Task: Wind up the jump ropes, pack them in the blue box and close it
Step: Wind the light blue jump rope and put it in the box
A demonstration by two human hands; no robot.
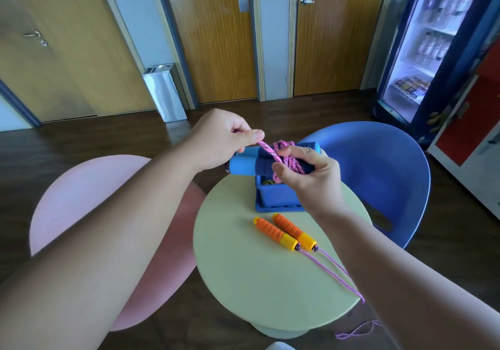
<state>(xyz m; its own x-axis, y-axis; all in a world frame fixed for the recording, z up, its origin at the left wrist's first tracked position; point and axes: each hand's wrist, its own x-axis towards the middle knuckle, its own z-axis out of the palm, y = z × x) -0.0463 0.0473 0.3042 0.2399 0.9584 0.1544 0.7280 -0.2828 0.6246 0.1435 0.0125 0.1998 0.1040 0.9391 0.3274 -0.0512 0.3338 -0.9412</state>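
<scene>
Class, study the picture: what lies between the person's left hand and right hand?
In the head view, a short stretch of pink rope runs from the left hand to the right hand, over the blue handles.

The right grip [308, 172] covers the near part of the pink rope [284, 157] coil and the right ends of both blue handles [244, 165]. Below this grip, the blue box [278, 197] interior is mostly masked. One dark-and-yellow item inside is too small to identify. Nearer than the right grip, the purple rope [328, 270] disappears behind the right forearm [392, 282] at the desk [243, 282] edge. The left grip [220, 138] conceals the rope section it pinches.
</scene>
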